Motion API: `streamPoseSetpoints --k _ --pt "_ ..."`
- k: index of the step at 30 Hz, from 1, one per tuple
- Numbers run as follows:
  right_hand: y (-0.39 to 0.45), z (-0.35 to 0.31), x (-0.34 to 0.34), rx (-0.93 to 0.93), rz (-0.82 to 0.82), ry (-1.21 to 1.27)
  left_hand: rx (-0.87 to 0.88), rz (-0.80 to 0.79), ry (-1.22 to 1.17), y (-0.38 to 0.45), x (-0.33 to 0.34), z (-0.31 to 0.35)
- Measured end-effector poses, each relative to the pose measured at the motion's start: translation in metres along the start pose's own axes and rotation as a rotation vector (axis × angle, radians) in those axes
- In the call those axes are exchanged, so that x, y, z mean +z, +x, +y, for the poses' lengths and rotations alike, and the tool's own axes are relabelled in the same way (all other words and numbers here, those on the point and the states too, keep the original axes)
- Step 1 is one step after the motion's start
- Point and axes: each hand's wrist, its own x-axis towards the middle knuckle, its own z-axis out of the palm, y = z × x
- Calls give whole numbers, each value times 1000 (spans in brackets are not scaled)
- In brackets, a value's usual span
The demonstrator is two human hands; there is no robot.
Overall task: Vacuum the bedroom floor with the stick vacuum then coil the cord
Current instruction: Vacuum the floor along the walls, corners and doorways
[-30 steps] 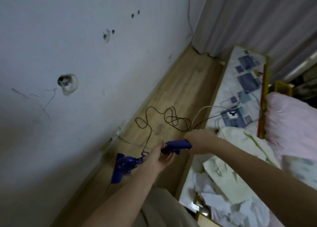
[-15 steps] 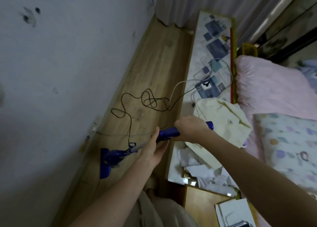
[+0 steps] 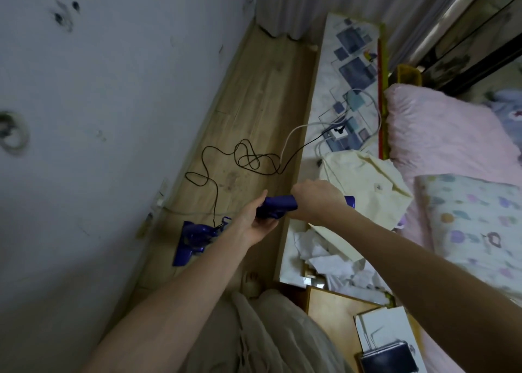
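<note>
Both hands grip the blue plastic stick vacuum (image 3: 275, 206): right hand (image 3: 316, 200) curled around its handle, left hand (image 3: 254, 223) cupping underneath. Its head sits on the wooden plank floor (image 3: 262, 96), thin black cord (image 3: 245, 158) tangled just beyond.

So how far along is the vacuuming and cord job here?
Done: nothing the frame confirms. In hand: both the left hand and right hand grip the purple stick vacuum, head on the wooden floor. Left: the black cord lies loose, uncoiled.
</note>
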Motion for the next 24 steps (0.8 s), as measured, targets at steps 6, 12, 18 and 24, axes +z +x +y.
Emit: streamPoseSetpoints --k 6,12,18,24 --pt "3 -11 3 26 0 56 14 5 40 -11 -4 5" --pt "16 -33 29 -7 -111 168 45 122 104 -2 -28 14" --pt "35 -32 24 -100 -136 188 69 159 120 0 -28 29" --pt "24 -22 29 -222 -354 405 53 147 140 -3 -38 15"
